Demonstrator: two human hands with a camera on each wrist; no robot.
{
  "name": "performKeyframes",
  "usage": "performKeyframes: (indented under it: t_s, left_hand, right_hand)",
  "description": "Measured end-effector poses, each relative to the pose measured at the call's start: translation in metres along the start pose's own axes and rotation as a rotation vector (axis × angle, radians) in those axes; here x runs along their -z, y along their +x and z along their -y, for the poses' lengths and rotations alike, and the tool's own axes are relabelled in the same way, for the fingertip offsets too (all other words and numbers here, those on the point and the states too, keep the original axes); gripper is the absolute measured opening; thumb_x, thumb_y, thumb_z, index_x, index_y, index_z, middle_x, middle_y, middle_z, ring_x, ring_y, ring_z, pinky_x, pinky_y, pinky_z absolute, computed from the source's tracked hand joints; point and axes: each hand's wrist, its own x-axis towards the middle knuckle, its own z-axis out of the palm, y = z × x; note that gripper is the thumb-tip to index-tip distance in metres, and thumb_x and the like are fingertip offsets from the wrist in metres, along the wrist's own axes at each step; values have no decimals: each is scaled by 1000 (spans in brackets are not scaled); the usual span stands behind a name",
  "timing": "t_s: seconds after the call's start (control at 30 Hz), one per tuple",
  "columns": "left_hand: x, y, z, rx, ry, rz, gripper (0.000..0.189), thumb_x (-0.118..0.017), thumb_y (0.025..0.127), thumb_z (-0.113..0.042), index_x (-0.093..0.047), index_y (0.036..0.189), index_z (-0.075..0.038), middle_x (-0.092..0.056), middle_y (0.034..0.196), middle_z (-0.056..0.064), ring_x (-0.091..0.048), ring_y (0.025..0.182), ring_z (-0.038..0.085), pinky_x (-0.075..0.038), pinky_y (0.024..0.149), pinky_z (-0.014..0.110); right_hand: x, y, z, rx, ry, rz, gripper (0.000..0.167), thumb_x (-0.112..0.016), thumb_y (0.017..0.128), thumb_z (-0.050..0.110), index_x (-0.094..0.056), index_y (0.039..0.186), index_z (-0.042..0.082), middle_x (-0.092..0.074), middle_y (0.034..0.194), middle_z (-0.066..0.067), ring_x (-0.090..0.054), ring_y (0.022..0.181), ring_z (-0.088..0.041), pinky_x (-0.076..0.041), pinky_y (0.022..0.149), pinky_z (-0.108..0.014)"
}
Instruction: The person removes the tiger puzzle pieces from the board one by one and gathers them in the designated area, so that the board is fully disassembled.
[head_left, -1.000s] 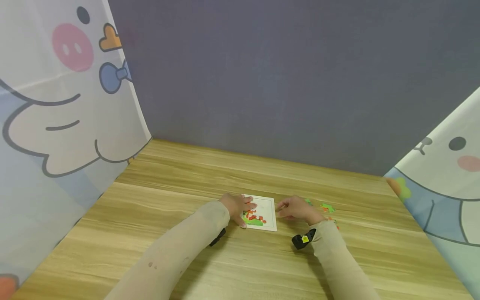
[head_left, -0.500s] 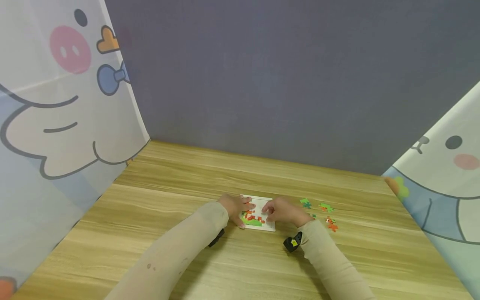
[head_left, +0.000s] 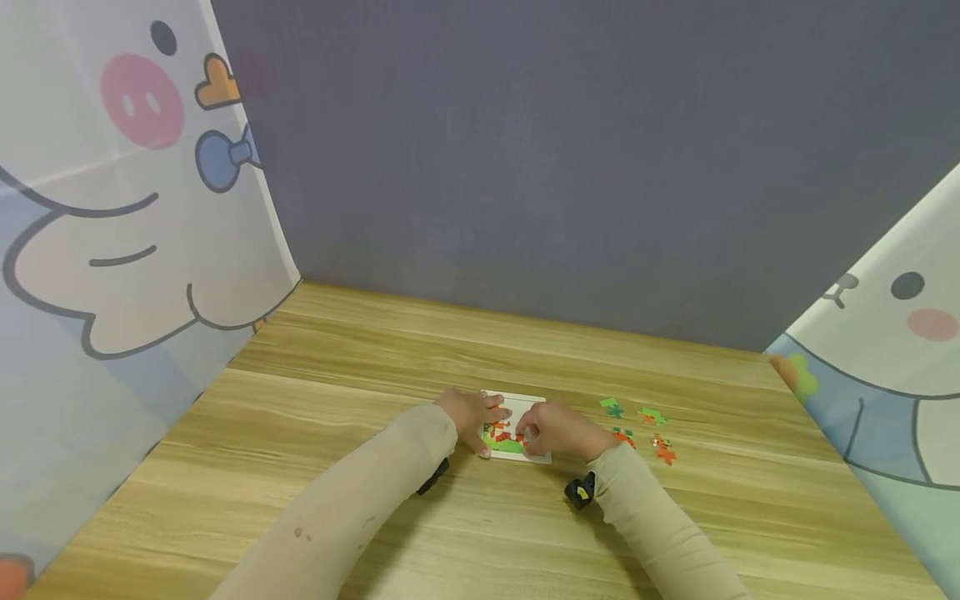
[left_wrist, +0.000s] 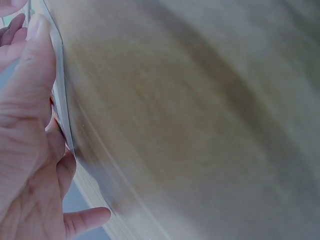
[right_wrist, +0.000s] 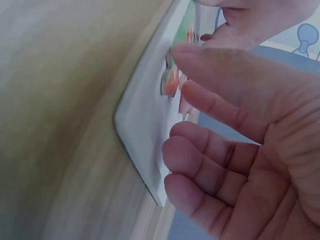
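Front-right on the puzzle board (right_wrist: pixel 144 117), a jigsaw piece (right_wrist: pixel 170 83) lies at the nearer right hand (head_left: pixel 558 428)'s thumb, whether pinched I cannot tell, the left hand (head_left: pixel 464 415) spread.

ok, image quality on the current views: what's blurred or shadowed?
Head: fairly even light, soft shadows on the table beside both sleeves; loose puzzle pieces too small for fine detail. Left wrist: left hand fairly clear, tabletop smeared and hazy. Right wrist: right hand clearer than the blurred tabletop.
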Motion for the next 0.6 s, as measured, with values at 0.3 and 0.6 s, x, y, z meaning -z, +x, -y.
performKeyframes:
  t_s: [0.3,0.6]
  left_hand:
    - [0,-1,-1,-1,10,-11,83,-57,80,-65,-19,151,-44,-11,158,-19,-21,142,6,-47,91,32]
    - [0,-1,0,-2,-1,-9,83,-58,81,-64,-19,151,-44,-11,158,-19,-20,142,7,-46,93,32]
  right_hand:
    - [-1,-1,-2,5,-5,30,11,-73,78,2,-70,88,4,-41,58,9,-34,51,-4,-32,54,-21]
    - [0,0,1,-16,1,37,12,-73,79,1,-70,90,3,-43,59,9,-36,52,-4,-36,56,-22]
